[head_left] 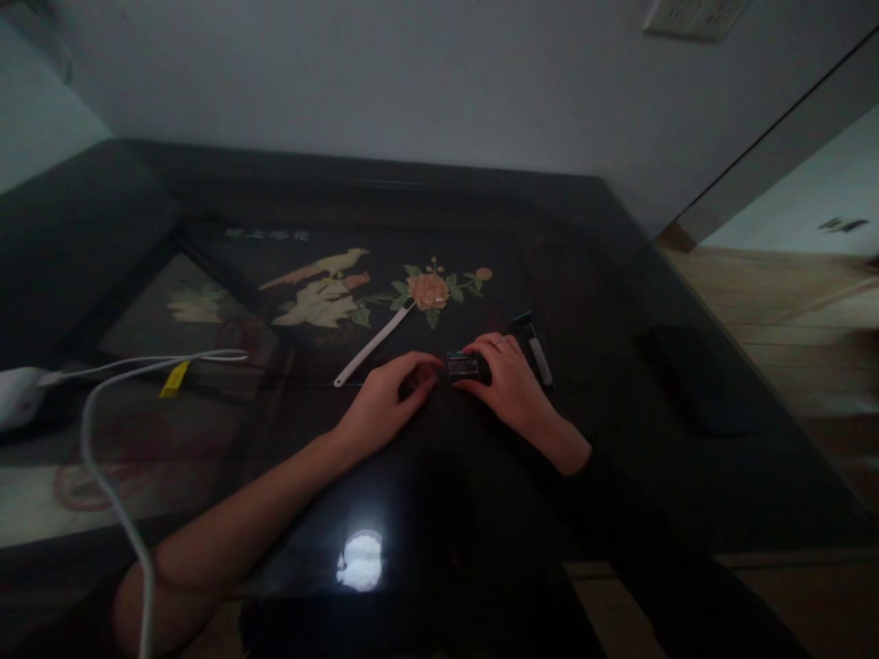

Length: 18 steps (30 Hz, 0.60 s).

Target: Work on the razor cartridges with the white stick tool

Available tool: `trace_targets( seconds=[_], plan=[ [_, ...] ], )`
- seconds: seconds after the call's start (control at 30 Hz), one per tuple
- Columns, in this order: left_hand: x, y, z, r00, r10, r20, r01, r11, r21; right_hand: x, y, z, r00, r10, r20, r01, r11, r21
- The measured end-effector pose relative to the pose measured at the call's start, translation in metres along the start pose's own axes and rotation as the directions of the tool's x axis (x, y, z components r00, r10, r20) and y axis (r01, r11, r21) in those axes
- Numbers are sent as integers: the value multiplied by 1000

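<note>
The desk (439, 513) has a glossy black top that mirrors a lamp. The cable (103, 430) looks smooth white plastic; the floor (789, 311) is wood.

- Glossy black bench (687, 458), inlaid with cream bird and peach flower with green leaves.
- White cable (110, 494) bearing yellow tag (174, 379).
- Off-white stick (374, 346).
- Black-and-grey razor (536, 348).
- Small black block (464, 366) with silvery face.
</note>
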State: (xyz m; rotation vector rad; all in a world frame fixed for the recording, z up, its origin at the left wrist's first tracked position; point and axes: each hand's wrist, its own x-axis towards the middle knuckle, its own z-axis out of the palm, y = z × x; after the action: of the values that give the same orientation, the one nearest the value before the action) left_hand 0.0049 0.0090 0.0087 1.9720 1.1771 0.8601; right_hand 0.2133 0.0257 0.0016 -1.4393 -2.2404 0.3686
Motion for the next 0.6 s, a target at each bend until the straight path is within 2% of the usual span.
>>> trace_targets(
  seconds=[0.17, 0.33, 0.6],
  plan=[
    [12, -2, 0, 999, 16, 35, -20, 993, 120, -3, -13, 3, 999, 15, 41, -15, 1000, 14],
    [16, -11, 9, 993, 111, -47, -92, 949, 300, -7, -24, 7, 998, 34, 56, -33, 999, -16],
    [11, -21, 11, 992, 123, -36, -114, 975, 191, -4, -25, 8, 999, 40, 2, -40, 998, 49]
  ],
)
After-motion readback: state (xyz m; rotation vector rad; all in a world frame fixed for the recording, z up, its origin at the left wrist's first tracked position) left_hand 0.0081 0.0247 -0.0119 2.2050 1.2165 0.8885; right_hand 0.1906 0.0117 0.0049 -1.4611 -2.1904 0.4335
